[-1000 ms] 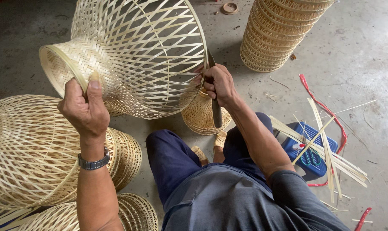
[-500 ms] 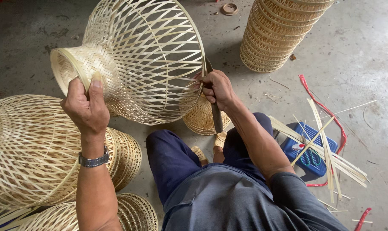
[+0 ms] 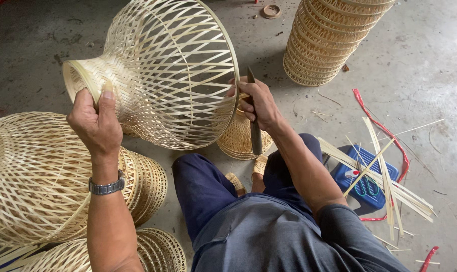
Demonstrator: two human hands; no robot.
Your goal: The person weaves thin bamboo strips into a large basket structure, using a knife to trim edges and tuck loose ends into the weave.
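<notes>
A woven bamboo lampshade [image 3: 168, 70] of pale open lattice is shown held above the floor at the far centre of the scene, over the knees of a seated person. Its tightly woven narrow neck is directed to the left and its wide round rim to the right, so that the long axis lies nearly level, left to right. The neck is gripped by the left hand [image 3: 95, 123], fingers curled around the edge and thumb pressed on the outside; the forearm, bearing 1 wristwatch [image 3: 106, 187], rises from the near edge. The right hand [image 3: 256, 103] is closed around a dark knife [image 3: 253, 126], blade end set against the wide rim. Finished lampshades [image 3: 37, 176] lie at the near left, a stack of woven rings [image 3: 329, 40] stands far right, and bamboo strips [image 3: 379, 176] rest over a blue stool [image 3: 362, 184].
</notes>
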